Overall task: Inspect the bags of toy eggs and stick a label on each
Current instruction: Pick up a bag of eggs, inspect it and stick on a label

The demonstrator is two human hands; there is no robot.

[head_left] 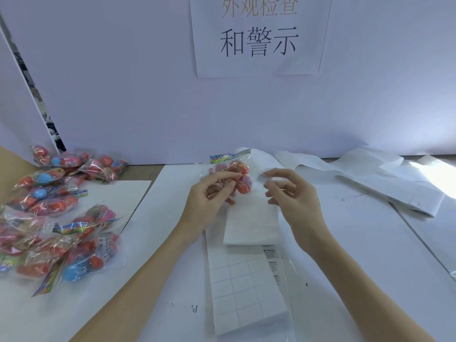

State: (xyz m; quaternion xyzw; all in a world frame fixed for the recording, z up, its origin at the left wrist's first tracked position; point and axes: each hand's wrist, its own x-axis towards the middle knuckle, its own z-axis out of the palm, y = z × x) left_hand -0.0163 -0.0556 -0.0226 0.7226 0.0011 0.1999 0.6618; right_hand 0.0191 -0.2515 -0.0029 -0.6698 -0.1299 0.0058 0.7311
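White wall sign (259,43) reads "和警示". Left hand (209,196) pinches an egg bag (232,174); right hand (293,196) pinches a label (265,174), "WARNING" sheet (271,262) below.

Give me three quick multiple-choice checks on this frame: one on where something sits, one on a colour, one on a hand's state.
1. Where is the pile of bags?
A. On the person's left
B. On the person's right
C. Under the wall sign

2. What colour are the eggs in the held bag?
A. Green
B. Red-orange
C. Black

3. What is the left hand doing?
A. Lying flat on the table
B. Gripping the held bag
C. Pressing the wall sign

Key: 1 A, the heap lies at the table's left side. 2 B, reddish eggs show through the clear film. 3 B, its fingers pinch the bag while the right hand hovers beside.
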